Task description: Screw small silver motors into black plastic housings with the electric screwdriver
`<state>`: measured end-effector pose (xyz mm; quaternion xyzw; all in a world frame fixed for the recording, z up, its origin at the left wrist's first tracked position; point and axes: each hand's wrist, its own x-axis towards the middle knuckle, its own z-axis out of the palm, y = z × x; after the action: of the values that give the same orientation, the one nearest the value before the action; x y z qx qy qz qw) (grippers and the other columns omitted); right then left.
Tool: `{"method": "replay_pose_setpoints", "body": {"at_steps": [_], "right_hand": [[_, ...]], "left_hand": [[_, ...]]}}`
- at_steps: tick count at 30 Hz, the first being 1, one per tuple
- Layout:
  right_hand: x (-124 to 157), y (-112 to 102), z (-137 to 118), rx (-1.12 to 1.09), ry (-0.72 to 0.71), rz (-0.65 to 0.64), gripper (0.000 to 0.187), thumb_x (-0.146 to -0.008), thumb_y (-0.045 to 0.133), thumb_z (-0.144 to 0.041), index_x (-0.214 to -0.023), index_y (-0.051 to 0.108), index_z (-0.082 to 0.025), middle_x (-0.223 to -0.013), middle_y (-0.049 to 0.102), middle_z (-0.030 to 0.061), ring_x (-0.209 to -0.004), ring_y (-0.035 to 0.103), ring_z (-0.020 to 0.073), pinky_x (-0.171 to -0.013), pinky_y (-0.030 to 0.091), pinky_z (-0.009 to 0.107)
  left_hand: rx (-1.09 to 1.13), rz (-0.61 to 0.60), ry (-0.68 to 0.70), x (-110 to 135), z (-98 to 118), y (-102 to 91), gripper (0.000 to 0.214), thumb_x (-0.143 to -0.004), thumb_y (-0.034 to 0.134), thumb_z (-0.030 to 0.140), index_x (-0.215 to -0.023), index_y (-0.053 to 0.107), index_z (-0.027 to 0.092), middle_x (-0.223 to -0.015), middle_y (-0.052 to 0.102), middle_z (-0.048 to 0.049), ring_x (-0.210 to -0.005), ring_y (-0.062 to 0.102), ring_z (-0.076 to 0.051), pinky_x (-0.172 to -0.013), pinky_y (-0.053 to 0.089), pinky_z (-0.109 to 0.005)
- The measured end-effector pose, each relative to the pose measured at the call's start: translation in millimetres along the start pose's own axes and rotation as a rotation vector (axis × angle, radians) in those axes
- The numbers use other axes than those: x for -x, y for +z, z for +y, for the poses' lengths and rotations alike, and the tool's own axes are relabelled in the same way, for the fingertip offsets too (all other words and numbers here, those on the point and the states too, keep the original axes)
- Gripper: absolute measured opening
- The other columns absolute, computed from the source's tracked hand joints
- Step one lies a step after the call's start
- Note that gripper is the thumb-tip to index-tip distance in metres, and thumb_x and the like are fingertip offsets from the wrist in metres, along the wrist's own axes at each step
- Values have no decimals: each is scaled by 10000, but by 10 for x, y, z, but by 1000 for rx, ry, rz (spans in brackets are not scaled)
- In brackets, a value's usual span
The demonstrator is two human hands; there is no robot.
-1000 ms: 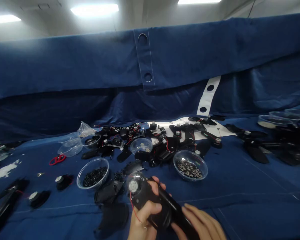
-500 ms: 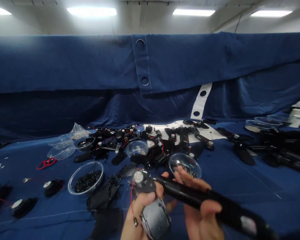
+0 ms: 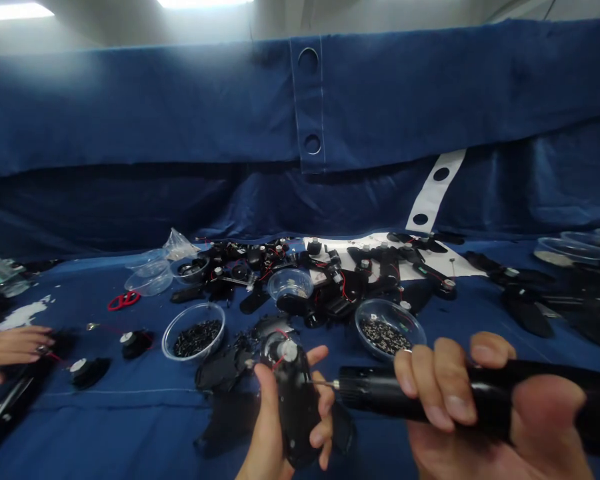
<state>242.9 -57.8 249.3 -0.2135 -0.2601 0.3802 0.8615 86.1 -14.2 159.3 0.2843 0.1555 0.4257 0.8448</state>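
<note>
One view is taken from a head-worn camera tilted forward and down; the left hand (image 3: 269,433) and right hand (image 3: 460,453) are seen close up along the lower edge, beneath a blue drape (image 3: 155,113).

Matt black plastic screwdriver body (image 3: 455,393), thin bright metal bit (image 3: 325,384), matt black plastic housing (image 3: 296,417), glossy clear plastic bowl (image 3: 193,331), soft matt blue cloth backdrop (image 3: 180,113), matt white fabric strap (image 3: 433,190), smooth blue cloth cover (image 3: 130,427) over the counter
</note>
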Motion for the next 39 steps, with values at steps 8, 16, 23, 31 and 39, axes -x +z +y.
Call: {"method": "replay_pose_setpoints", "body": {"at_steps": [8, 16, 23, 31, 39], "right_hand": [[-33, 105, 148, 14, -16, -63, 238, -918, 668, -453, -873, 580, -237, -529, 481, -73, -452, 440, 80, -558, 476, 248], [-19, 87, 207, 31, 1, -100, 218, -937, 632, -443, -884, 576, -239, -540, 480, -70, -463, 446, 79, -569, 447, 242], [-27, 79, 217, 36, 2, -109, 217, -933, 636, -438, -883, 573, -236, -539, 481, -70, -460, 447, 80, -568, 452, 247], [-32, 39, 246, 24, 15, -128, 204, -953, 609, -436, -896, 573, -243, -550, 474, -72, -468, 460, 89, -576, 476, 267], [-20, 41, 232, 9, 18, -8, 196, -944, 625, -412, -879, 576, -233, -540, 460, -72, -469, 441, 77, -562, 465, 236]], "left_hand": [[58, -112, 17, -12, -90, -41, 897, -802, 337, 880, -1366, 602, 235, -789, 618, -36, -476, 509, -73, -447, 556, -228], [29, -106, -59, 18, 1, 2, 895, -791, 407, 859, -1386, 579, 212, -781, 611, -29, -515, 528, -90, -486, 558, -232], [11, -88, -35, 31, -27, 26, 881, -828, 370, 844, -1418, 554, 217, -794, 588, -22, -533, 487, -77, -499, 547, -214], [41, -118, -2, -55, -174, -109, 866, -835, 328, 853, -1395, 587, 246, -769, 570, -18, -498, 444, -67, -445, 522, -195], [-391, 56, 54, 73, -83, -61, 735, -858, 678, 610, -1507, 460, 345, -831, 613, -9, -602, 524, -122, -611, 537, -258]]}}
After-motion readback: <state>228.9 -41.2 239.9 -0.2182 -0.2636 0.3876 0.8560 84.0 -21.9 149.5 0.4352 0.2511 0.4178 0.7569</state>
